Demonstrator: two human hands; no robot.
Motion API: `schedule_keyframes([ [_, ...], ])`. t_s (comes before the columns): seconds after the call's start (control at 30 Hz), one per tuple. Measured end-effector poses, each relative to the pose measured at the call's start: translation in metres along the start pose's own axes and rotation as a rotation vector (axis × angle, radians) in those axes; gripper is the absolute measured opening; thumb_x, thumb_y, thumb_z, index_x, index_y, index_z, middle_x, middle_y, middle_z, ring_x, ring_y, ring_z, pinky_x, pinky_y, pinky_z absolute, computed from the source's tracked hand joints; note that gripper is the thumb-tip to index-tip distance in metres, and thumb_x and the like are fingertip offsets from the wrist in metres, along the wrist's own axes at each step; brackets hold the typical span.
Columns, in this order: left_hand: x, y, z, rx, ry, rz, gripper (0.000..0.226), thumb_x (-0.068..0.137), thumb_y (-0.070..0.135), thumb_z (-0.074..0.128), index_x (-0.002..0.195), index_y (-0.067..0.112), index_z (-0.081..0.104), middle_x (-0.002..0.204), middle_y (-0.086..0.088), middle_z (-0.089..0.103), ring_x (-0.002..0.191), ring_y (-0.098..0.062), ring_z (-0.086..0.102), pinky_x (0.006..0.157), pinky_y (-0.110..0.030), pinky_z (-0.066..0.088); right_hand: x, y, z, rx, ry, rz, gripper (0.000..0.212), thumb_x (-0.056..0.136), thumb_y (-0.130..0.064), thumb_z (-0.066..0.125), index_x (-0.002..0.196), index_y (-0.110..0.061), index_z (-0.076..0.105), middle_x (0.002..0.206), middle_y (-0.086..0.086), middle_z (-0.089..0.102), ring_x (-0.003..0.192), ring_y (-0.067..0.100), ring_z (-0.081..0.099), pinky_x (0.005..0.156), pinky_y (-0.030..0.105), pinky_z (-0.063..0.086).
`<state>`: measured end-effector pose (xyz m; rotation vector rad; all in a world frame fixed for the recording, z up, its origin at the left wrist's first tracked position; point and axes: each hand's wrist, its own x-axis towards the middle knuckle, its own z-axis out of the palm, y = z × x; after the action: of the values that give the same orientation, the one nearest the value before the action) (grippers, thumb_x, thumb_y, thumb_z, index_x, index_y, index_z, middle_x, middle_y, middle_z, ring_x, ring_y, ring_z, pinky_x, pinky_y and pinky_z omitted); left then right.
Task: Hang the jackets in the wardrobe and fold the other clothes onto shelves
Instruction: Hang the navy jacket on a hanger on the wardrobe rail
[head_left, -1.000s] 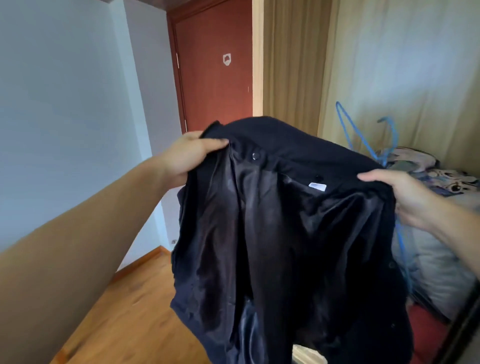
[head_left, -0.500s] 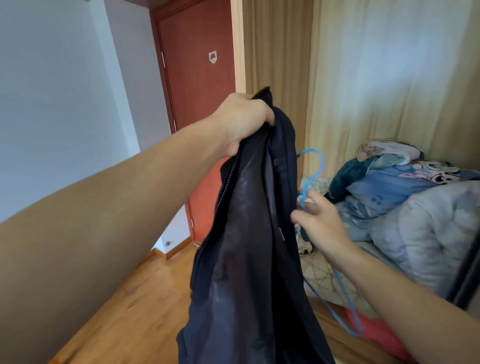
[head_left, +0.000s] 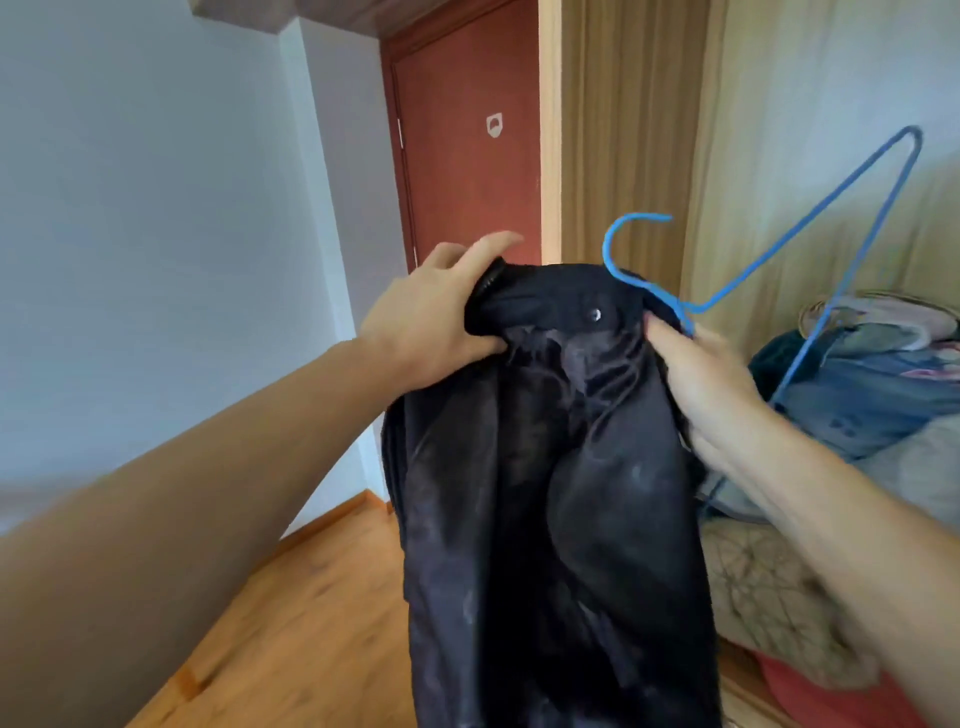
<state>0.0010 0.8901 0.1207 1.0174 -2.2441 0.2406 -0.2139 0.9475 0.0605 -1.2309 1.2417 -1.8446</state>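
- A black jacket (head_left: 550, 467) is held up at chest height in the middle of the view, its shiny lining turned toward the camera and its lower part hanging down out of frame.
- The collar's left end is gripped by the left hand (head_left: 431, 327), thumb under the fabric, while the index finger is stretched out above it.
- The collar's right side is pinched by the right hand (head_left: 701, 384), and the neck of a blue wire hanger (head_left: 779, 244) is held in the same grip.
- The hanger's hook is seen just above the collar; its triangular frame sticks out to the upper right, outside the jacket.
- A pile of clothes and bedding (head_left: 872, 395) lies at the right.
- A red-brown door (head_left: 467, 156), beige curtains (head_left: 623, 130) and a wooden floor (head_left: 291, 623) are seen behind.
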Motion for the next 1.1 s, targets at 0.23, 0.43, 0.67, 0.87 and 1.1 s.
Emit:
schedule_keyframes([
  [0.23, -0.012, -0.022, 0.037, 0.311, 0.191, 0.241, 0.050, 0.071, 0.053, 0.063, 0.108, 0.019, 0.063, 0.132, -0.006, 0.056, 0.131, -0.033, 0.042, 0.102, -0.060, 0.039, 0.013, -0.049, 0.024, 0.013, -0.223, -0.039, 0.007, 0.084, -0.020, 0.069, 0.080, -0.017, 0.074, 0.085, 0.002, 0.075, 0.081, 0.017, 0.071, 0.078, 0.031, 0.053],
  [0.43, -0.015, -0.018, 0.052, -0.677, -0.134, -0.185, 0.037, 0.100, 0.033, 0.044, 0.079, 0.007, 0.058, 0.069, 0.004, 0.056, 0.068, -0.012, 0.051, 0.071, -0.042, 0.048, 0.021, -0.057, -0.005, -0.041, -0.162, 0.094, 0.023, 0.060, -0.029, 0.070, 0.075, -0.014, 0.063, 0.076, 0.008, 0.063, 0.069, 0.021, 0.059, 0.068, 0.031, 0.042],
  [0.67, -0.004, 0.022, 0.050, -1.161, -0.524, -0.295, 0.037, 0.104, 0.038, 0.038, 0.127, 0.018, 0.059, 0.117, -0.001, 0.070, 0.110, -0.017, 0.065, 0.089, -0.032, 0.054, 0.018, -0.044, -0.047, 0.000, -0.081, 0.211, 0.020, 0.052, -0.028, 0.059, 0.068, -0.019, 0.049, 0.067, 0.003, 0.050, 0.059, 0.019, 0.049, 0.056, 0.026, 0.037],
  [0.87, -0.010, 0.048, 0.049, -0.989, -0.850, -0.321, 0.054, 0.079, 0.061, 0.057, 0.113, 0.020, 0.066, 0.111, 0.002, 0.073, 0.104, -0.015, 0.069, 0.087, -0.026, 0.054, 0.022, -0.042, -0.077, -0.028, -0.033, 0.268, 0.031, 0.041, -0.027, 0.061, 0.067, -0.020, 0.048, 0.070, 0.005, 0.047, 0.061, 0.020, 0.046, 0.058, 0.029, 0.036],
  [1.1, 0.043, 0.075, 0.026, -0.993, -0.425, -0.400, 0.025, 0.082, 0.013, 0.070, 0.104, 0.001, 0.071, 0.101, -0.013, 0.074, 0.091, -0.027, 0.072, 0.080, -0.034, 0.060, 0.009, -0.025, -0.118, -0.465, 0.016, 0.213, 0.058, 0.091, -0.063, 0.044, 0.077, -0.015, 0.072, 0.070, 0.003, 0.070, 0.032, 0.009, 0.028, 0.039, 0.016, 0.019],
])
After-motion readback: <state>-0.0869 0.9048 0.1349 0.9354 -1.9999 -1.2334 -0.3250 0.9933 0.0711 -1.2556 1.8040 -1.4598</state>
